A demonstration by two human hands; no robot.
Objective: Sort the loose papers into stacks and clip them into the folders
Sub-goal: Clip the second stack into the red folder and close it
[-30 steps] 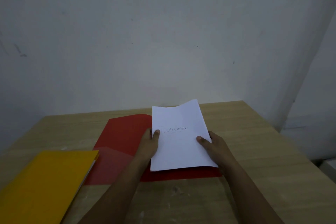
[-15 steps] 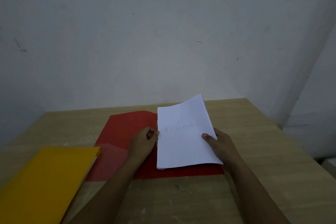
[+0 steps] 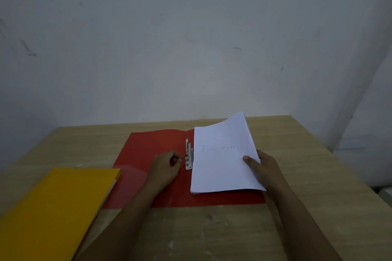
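I am in the middle of putting a stack of white papers [image 3: 222, 154] into the open red folder [image 3: 148, 150]. My right hand [image 3: 265, 167] holds the stack by its right edge, thumb on top and the other fingers hidden under it. The stack sits on the right half of the folder, with its left edge just beside the metal clip [image 3: 188, 154] in the fold. My left hand [image 3: 167, 165] rests on the red folder next to the clip, fingers curled in. I cannot tell if it pinches the clip or only touches near it.

I think the next move is to open the clip and slide the paper edge under it. That needs the left hand to lift the small metal bar while the right hand pushes the stack sideways.

The paper is thin and bendy; its far corner curls up. A word is written on the top sheet. The folder looks smooth and a bit shiny. The clip is hard, thin and silver. A yellow folder [image 3: 53, 207] lies shut at the left on the pale wooden table [image 3: 318, 176].
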